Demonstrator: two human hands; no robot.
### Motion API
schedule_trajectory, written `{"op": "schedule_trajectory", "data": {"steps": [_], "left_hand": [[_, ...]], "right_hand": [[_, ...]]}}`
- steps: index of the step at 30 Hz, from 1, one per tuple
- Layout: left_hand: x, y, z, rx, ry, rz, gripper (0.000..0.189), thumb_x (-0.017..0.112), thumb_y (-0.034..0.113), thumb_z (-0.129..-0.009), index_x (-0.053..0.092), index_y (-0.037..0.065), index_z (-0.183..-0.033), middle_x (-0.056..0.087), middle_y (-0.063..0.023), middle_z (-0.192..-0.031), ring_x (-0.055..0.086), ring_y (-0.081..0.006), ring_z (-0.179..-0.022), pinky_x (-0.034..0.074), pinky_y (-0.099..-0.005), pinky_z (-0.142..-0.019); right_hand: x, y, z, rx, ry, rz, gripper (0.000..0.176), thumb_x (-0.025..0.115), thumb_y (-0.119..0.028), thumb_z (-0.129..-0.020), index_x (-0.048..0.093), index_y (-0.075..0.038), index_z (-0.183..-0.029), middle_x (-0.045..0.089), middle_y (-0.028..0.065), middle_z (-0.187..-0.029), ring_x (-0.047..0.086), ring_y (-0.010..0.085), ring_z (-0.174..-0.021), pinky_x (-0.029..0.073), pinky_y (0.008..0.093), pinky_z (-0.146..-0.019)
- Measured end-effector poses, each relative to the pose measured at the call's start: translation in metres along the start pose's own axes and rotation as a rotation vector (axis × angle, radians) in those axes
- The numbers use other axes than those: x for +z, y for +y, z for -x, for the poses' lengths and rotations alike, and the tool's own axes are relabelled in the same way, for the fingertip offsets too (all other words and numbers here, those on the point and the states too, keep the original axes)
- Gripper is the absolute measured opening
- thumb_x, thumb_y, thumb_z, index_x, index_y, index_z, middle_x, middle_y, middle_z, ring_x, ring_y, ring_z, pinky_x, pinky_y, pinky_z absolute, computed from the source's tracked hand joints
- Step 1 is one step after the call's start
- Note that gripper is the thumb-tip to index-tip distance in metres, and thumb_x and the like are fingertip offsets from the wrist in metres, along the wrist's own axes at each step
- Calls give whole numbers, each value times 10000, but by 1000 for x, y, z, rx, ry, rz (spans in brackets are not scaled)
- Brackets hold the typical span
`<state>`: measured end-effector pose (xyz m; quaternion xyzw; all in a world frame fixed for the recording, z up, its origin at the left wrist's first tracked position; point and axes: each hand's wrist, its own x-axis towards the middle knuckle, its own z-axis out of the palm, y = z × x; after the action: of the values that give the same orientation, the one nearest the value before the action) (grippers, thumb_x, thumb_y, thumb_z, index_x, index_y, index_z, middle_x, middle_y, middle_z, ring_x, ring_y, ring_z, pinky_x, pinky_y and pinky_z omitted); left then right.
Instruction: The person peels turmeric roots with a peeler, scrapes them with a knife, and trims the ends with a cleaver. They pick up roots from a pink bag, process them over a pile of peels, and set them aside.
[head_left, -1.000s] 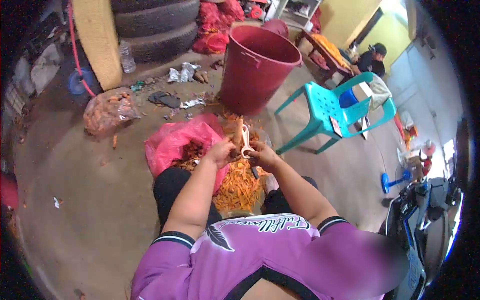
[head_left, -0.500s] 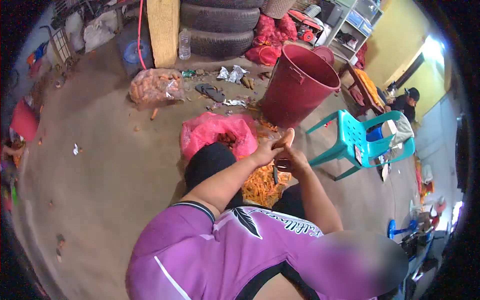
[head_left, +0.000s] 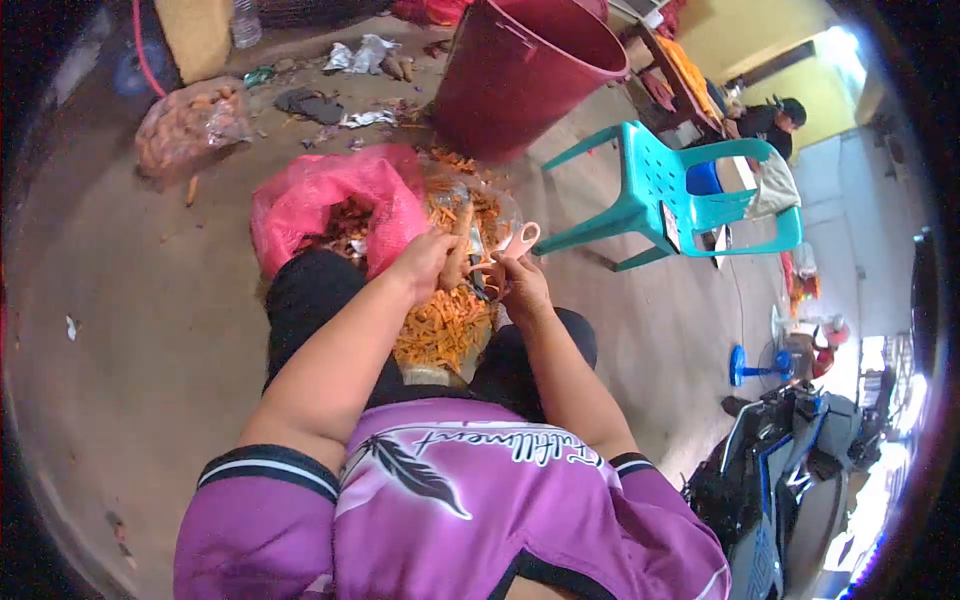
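My left hand (head_left: 428, 262) is closed around a long, brownish-orange carrot (head_left: 461, 245), which points away from me. Just to its right, my right hand (head_left: 526, 288) grips a pale pink peeler (head_left: 520, 241) with a looped handle; its blade end by the carrot is hard to make out. Below both hands, a heap of orange strips (head_left: 440, 330) lies between my knees. A pink plastic sack (head_left: 395, 190) stands open beside my left knee, with dark scraps inside.
A tall maroon bin (head_left: 520, 90) stands ahead, and a teal plastic chair (head_left: 650, 180) is at the right. A clear bag of carrots (head_left: 195, 130) lies at the left back. Litter is scattered on the floor. Another person (head_left: 775, 120) sits far right; a motorcycle (head_left: 770, 480) is nearer.
The view has tipped down and shifted right. My hands were close together half a second ago; now they are farther apart, with the carrot and peeler showing more clearly.
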<state>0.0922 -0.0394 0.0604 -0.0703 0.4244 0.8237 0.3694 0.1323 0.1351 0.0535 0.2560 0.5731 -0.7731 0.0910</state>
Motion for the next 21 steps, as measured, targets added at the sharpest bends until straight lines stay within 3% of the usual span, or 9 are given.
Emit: {"op": "schedule_trajectory", "data": {"steps": [4, 5, 6, 9, 13, 18, 21], "left_hand": [[-7, 10, -21, -104, 15, 93, 263, 409, 298, -864, 483, 65, -963, 519, -54, -755, 550, -174, -651, 488, -302, -530], [-5, 16, -26, -158, -2, 75, 288, 360, 321, -881, 488, 72, -948, 530, -43, -722, 531, -162, -567, 475, -277, -502], [-6, 17, -35, -161, -11, 103, 282, 365, 318, -878, 497, 80, -950, 532, -36, -720, 530, -152, -563, 474, -274, -495], [-13, 16, -54, -183, -48, 194, 281, 381, 320, -869, 518, 94, -967, 552, -30, -745, 541, -135, -579, 475, -270, -492], [-17, 18, -65, -211, -93, 227, 301, 390, 322, -861, 527, 87, -991, 590, -49, -794, 569, -145, -628, 482, -274, -510], [-7, 15, -88, -215, 40, 421, 311, 382, 305, -863, 501, 58, -1010, 575, -71, -805, 572, -196, -683, 490, -340, -565], [3, 24, -80, -216, 51, 455, 251, 384, 260, -871, 499, 71, -989, 565, -59, -833, 562, -185, -737, 481, -328, -636]], "right_hand": [[0, -15, -29, 13, 100, -93, 227, 562, -262, -782, 480, -62, -851, 527, 69, -619, 462, 149, -467, 364, 258, -412], [5, -21, -38, -71, 100, -131, 234, 549, -294, -792, 469, -76, -820, 505, 53, -571, 424, 131, -422, 336, 250, -381], [7, -31, -45, -18, 114, -106, 237, 550, -302, -792, 465, -81, -806, 489, 40, -561, 416, 124, -414, 311, 240, -372], [28, -52, -53, -96, 147, -284, 203, 576, -223, -776, 499, -35, -771, 511, 48, -604, 478, 127, -460, 352, 234, -405], [54, -56, -56, -100, 61, -259, 219, 597, -213, -754, 500, -17, -737, 505, 47, -569, 473, 128, -434, 367, 235, -402], [65, -45, -61, -149, -9, -130, 186, 620, -172, -734, 548, -3, -706, 537, 29, -606, 473, 89, -474, 367, 218, -436], [63, -40, -70, -164, 21, 4, 203, 624, -185, -731, 561, 6, -704, 522, 0, -602, 456, 75, -491, 361, 220, -450]]}}
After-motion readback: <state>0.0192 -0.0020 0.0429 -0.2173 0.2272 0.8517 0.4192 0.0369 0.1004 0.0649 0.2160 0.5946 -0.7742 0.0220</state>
